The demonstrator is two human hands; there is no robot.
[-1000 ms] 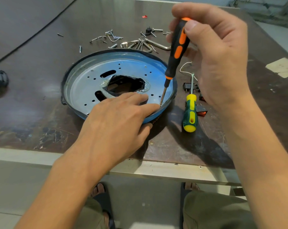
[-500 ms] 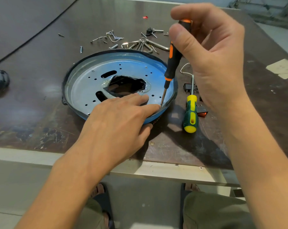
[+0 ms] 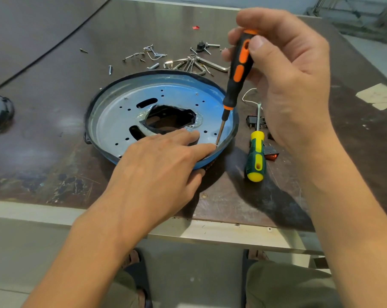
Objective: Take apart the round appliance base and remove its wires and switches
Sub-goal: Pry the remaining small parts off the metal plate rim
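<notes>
Base (image 3: 112, 116) sits on the table (image 3: 43, 141), loose screws (image 3: 154, 53) behind it, spare screwdriver (image 3: 256, 160) lying to its right, switches (image 3: 251, 121) beside that.

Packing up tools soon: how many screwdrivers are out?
2: orange-black screwdriver in the right hand; green-yellow screwdriver lying right of the round base. More may be hidden.

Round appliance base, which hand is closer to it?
Left. The left hand rests on the round appliance base at its near rim; the right hand hovers above its right edge, gripping the orange-and-black screwdriver.
</notes>
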